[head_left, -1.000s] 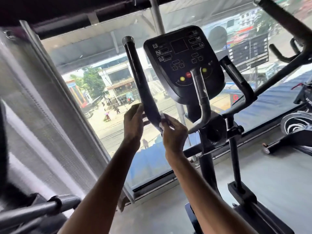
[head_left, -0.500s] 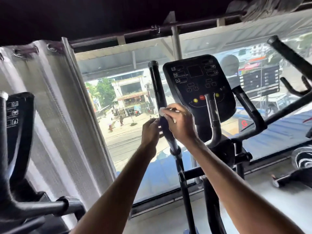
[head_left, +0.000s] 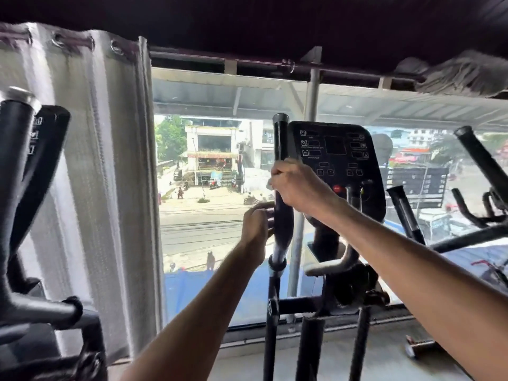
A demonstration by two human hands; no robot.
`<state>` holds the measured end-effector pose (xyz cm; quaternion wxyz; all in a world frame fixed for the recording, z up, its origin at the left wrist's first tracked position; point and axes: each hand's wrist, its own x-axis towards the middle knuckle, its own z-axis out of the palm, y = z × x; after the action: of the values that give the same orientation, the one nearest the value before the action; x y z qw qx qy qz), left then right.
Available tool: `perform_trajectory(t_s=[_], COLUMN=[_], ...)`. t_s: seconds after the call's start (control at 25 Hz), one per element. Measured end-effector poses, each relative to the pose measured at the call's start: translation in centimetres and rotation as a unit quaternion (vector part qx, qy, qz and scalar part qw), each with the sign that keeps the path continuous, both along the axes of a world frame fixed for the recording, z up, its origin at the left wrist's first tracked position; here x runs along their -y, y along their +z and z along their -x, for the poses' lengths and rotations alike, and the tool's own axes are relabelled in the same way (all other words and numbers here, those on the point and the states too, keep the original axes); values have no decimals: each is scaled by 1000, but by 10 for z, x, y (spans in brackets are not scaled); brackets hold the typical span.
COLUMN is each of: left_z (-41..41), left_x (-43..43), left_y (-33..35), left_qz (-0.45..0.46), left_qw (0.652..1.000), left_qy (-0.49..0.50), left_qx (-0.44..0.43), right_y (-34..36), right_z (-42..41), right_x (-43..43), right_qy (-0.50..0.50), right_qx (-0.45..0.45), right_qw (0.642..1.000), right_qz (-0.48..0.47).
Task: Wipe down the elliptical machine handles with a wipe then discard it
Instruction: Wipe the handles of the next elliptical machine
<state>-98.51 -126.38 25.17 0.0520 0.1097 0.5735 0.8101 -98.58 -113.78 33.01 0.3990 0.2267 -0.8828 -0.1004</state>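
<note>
Far left: neighbour machine point(head_left: 16, 166). It has black tube grips, one with a silver end cap, and is blurred. Its panel edge carries white pictograms, with no words legible.

Next: curtain point(head_left: 104, 174). It is white woven fabric with vertical ribs and metal eyelets along the top, and it hangs straight.

Next: window point(head_left: 209, 215). It is a clear pane with a street and shopfronts beyond. The signs out there are too small to read.

Your left hand point(head_left: 254, 226): the fingers are curled round the handle's left side, low on the padded grip and below your other hand.

The handle point(head_left: 280, 141): its long axis is near upright and slightly bowed, with the rounded cap pointing up. It has a matte black padded sleeve that ends in a ringed collar, with a slimmer black tube beneath. A small round mark on that tube cannot be read. It stands just left of the console.

The wipe point(head_left: 270, 185): only a white sliver shows at the left edge of your right hand. It is pressed against the handle at about mid-grip.

Your right hand point(head_left: 299, 188): it is wrapped tight round the handle with the wipe under the fingers, and the back of the hand faces you.

The console point(head_left: 335, 149): it is a black panel with rounded corners, a dark screen, white icons, small keys and one round red button. No lettering is legible.

The right handle point(head_left: 405, 213): it is a black tube whose top leans left, and neither hand is on it.

Far right: bars point(head_left: 479, 158) of another machine. They are black and tilted.
</note>
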Motion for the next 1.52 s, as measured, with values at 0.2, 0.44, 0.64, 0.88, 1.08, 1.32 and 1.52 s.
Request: perform_trajectory(t_s=[0.2, 0.44, 0.64, 0.88, 1.08, 1.32, 1.52], left_z=[-4, -20, -30, -57, -94, -166, -223], left_x=[3, 23, 60, 121, 167, 210, 240], left_y=[-13, -15, -23, -34, -38, -44, -56], left_qz=[-90, -112, -52, 73, 101, 115, 54], left_qw=[993, 991, 998, 993, 981, 944, 938], left_qy=[-10, -23, 25, 81, 160, 308, 342], left_qx=[79, 67, 39, -34, -35, -40, 32], right_y=[1, -18, -48, -95, -116, -139, -148], right_z=[-29, -57, -68, -71, -91, -131, -165], right_x=[35, 70, 73, 104, 151, 188, 213], right_qy=[-125, -166, -42, 143, 261, 347, 317], right_qx=[78, 135, 196, 309, 407, 501, 509], right_qw=[981, 969, 934, 679, 519, 500, 498], right_qz=[-125, -121, 297, 650, 704, 616, 627])
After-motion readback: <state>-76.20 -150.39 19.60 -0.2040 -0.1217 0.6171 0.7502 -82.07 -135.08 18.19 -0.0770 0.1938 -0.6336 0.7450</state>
